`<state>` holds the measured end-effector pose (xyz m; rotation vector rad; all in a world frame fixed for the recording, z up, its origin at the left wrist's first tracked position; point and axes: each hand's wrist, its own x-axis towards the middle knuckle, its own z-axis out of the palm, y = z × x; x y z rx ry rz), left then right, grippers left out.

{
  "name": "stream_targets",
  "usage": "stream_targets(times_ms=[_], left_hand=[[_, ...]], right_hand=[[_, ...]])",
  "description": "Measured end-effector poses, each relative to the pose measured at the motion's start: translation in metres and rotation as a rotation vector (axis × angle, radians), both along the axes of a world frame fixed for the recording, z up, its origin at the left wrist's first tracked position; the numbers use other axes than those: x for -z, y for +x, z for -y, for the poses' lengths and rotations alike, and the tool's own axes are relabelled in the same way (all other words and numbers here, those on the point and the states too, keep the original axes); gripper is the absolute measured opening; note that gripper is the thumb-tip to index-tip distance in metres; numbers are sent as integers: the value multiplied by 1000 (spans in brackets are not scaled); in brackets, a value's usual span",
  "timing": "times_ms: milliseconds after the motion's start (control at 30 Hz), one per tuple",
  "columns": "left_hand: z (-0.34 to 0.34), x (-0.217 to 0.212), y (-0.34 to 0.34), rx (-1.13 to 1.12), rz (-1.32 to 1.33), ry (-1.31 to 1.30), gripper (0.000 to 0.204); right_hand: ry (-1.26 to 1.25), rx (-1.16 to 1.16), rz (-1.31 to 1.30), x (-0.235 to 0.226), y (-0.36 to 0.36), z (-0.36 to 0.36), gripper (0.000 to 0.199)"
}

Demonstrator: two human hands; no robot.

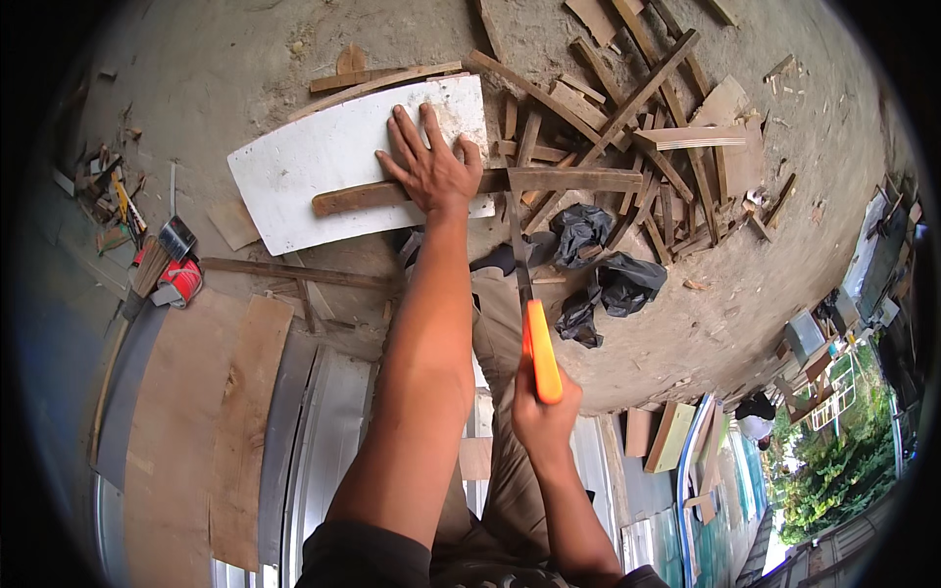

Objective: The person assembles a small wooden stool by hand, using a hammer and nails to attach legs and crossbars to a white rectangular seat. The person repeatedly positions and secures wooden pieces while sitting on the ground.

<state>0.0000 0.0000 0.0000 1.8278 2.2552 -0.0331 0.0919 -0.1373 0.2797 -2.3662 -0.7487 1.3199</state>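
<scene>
A narrow wooden strip [578, 179] lies across a white board [304, 167] and juts out past its right edge. My left hand [436, 167] presses down on the strip and the board, its fingers spread. In my right hand [545, 416] is a handsaw [520, 255], gripped by its orange and yellow handle. The saw's blade points away from me and meets the strip just right of the board's edge. How deep the blade sits in the wood is too small to tell.
A jumbled pile of wood strips [647, 98] lies beyond and right of the board. Black plastic bags [627, 282] sit right of the saw. A broom [149, 265] and a red container [180, 282] are at left, near wooden panels [186, 412]. One more strip [294, 272] lies on the floor.
</scene>
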Motion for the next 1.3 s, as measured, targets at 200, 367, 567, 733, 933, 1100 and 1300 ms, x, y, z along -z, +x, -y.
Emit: stream_targets(times_ms=[200,367,567,733,933,1100,1300], left_hand=[[-2,3,-1,13,32,84,75],[1,2,-3,-10,30,3,76],[3,2,-1,6,29,39,75],[2,1,-2,8,27,44,74],[-6,5,-6,18,13,69,76],[2,3,-2,14,46,23,76],[1,3,-4,2,71,18,76]], right_hand=[[-39,56,-105,24,9,-36,4],[79,23,5,-24,-10,-13,5],[55,60,-28,30,-8,-36,3],[51,16,36,-22,-6,8,5],[10,18,-17,11,-10,-5,2],[-112,34,-20,-1,-2,-24,5],[-19,6,30,-22,-14,-1,10]])
